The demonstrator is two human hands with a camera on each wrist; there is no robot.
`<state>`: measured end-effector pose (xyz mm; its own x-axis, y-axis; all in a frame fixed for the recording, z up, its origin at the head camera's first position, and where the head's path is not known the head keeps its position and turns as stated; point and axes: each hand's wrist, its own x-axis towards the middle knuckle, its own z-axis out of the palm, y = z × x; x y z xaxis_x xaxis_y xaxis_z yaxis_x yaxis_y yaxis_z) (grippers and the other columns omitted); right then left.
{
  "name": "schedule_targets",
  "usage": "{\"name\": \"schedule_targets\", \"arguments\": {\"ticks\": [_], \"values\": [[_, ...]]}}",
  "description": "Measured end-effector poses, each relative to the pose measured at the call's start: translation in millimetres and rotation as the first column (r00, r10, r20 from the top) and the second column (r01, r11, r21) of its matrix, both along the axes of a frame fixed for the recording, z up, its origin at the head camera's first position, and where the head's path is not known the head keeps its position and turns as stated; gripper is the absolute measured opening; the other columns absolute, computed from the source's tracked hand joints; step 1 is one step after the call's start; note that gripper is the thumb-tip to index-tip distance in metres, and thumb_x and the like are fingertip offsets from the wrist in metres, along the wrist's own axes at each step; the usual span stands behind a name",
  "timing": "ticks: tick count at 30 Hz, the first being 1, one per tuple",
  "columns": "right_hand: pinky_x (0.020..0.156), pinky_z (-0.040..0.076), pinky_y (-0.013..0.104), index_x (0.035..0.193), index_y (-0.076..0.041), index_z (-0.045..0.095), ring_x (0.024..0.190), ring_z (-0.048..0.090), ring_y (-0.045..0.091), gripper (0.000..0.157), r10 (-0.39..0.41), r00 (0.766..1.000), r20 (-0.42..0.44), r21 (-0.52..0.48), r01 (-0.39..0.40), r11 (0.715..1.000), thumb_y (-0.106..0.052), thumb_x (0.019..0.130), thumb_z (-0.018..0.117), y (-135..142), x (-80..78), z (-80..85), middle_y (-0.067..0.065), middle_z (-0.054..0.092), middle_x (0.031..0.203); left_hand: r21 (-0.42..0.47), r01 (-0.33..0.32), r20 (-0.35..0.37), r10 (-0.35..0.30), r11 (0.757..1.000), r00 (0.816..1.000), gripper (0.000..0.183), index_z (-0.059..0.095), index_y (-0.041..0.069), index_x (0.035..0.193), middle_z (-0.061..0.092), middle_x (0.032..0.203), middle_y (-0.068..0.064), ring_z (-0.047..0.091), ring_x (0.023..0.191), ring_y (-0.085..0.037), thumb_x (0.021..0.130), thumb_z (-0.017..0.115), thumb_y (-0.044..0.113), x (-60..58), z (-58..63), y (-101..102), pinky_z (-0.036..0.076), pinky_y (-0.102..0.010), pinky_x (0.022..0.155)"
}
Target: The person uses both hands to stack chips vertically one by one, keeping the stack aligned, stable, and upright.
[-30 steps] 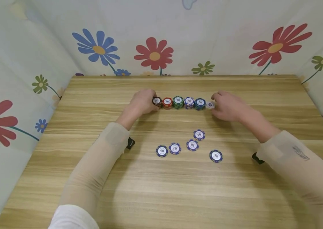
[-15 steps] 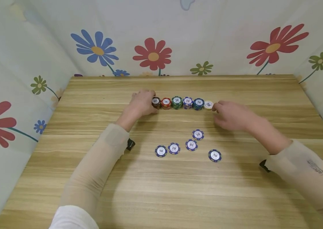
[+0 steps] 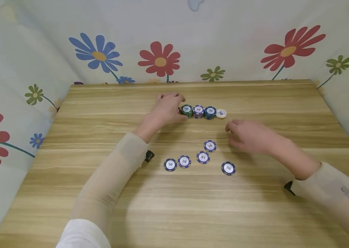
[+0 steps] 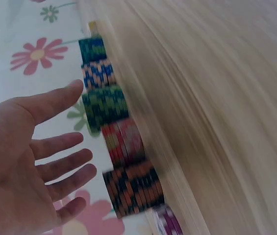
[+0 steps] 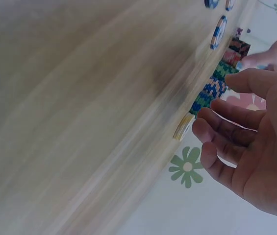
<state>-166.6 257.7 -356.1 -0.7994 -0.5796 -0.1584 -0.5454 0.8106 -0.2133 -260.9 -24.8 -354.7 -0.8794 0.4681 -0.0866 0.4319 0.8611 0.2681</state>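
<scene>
A row of poker chip stacks runs along the back half of the table. In the head view the green stack (image 3: 187, 110), blue-and-white stack (image 3: 198, 111), teal stack (image 3: 210, 112) and low yellow stack (image 3: 221, 114) show. My left hand (image 3: 167, 108) hovers over the row's left part, fingers spread and holding nothing, hiding most of the red stack. The left wrist view shows that red stack (image 4: 123, 142), the black-and-orange stack (image 4: 134, 190) and purple chips (image 4: 167, 221) at the end. My right hand (image 3: 250, 136) hangs loosely curled and bare, in front of the yellow stack's right side.
Several loose blue-edged chips lie flat in front of the row, including a 10 chip (image 3: 210, 146) and a 50 chip (image 3: 228, 168). The wooden table (image 3: 193, 206) meets a flower-print curtain (image 3: 233, 44) at its back and sides.
My left hand has let go of the black stack's side and moved right over the row. My right hand has come off the yellow stack and drawn back toward me.
</scene>
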Motion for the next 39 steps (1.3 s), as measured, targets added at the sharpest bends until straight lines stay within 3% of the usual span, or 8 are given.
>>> {"name": "schedule_targets", "arguments": {"ticks": [8,15,22,30,34,39], "values": [[0.072,0.057,0.043,0.117,0.000,0.066,0.086,0.067,0.021,0.027,0.020,1.000,0.014,0.009,-0.020,1.000,-0.016,0.095,0.071,-4.1,14.3,-0.7,0.010,0.067,0.105,0.011,0.102,0.039,-0.102,0.995,0.994,0.063,0.056,0.013,0.144,0.053,0.148,-0.006,0.044,0.138,-0.028,0.093,0.076,0.045,-6.1,-6.4,26.8,0.022,-0.055,0.115],[0.072,0.057,0.040,0.114,-0.001,0.067,0.081,0.064,0.018,0.025,0.074,0.997,0.029,0.005,-0.074,0.997,-0.013,0.093,0.072,-6.5,22.6,-0.3,0.007,0.065,0.099,-0.031,0.186,0.050,-0.184,0.982,0.982,0.066,0.053,0.013,0.147,0.053,0.148,-0.003,0.042,0.139,-0.024,0.094,0.074,0.047,-12.3,-11.0,49.9,0.021,-0.054,0.115],[0.068,0.054,0.035,0.109,-0.006,0.068,0.076,0.056,0.011,0.019,0.107,0.991,0.081,0.002,-0.107,0.994,-0.018,0.094,0.072,-9.9,29.9,0.9,0.000,0.060,0.093,-0.071,0.191,0.091,-0.184,0.979,0.979,0.066,0.051,0.014,0.148,0.051,0.149,-0.004,0.044,0.136,-0.023,0.096,0.071,0.049,-19.3,-14.2,64.9,0.023,-0.053,0.112],[0.062,0.050,0.031,0.101,-0.012,0.065,0.069,0.051,0.008,0.010,0.133,0.986,0.098,0.020,-0.136,0.991,-0.018,0.095,0.070,-11.7,38.4,0.1,-0.005,0.054,0.086,-0.042,0.212,0.137,-0.205,0.976,0.969,0.058,0.057,0.015,0.138,0.061,0.134,0.001,0.052,0.120,-0.017,0.093,0.075,0.046,-23.0,-11.9,72.6,0.025,-0.048,0.102],[0.067,0.050,0.037,0.105,-0.011,0.064,0.073,0.051,0.011,0.021,0.156,0.979,0.133,0.040,-0.162,0.986,-0.025,0.093,0.073,-13.3,42.3,1.7,-0.004,0.054,0.088,-0.045,0.225,0.133,-0.217,0.973,0.967,0.047,0.062,0.015,0.129,0.064,0.123,0.003,0.054,0.111,-0.015,0.093,0.076,0.042,-22.6,-10.4,77.5,0.025,-0.046,0.099],[0.074,0.050,0.041,0.120,-0.006,0.061,0.079,0.052,0.013,0.047,0.166,0.962,0.217,0.073,-0.185,0.980,-0.036,0.088,0.080,-16.3,47.4,2.7,-0.003,0.054,0.095,-0.066,0.217,0.129,-0.208,0.974,0.970,0.042,0.063,0.016,0.124,0.064,0.119,0.004,0.054,0.108,-0.015,0.094,0.076,0.040,-21.8,-9.4,82.1,0.026,-0.047,0.099]]}}
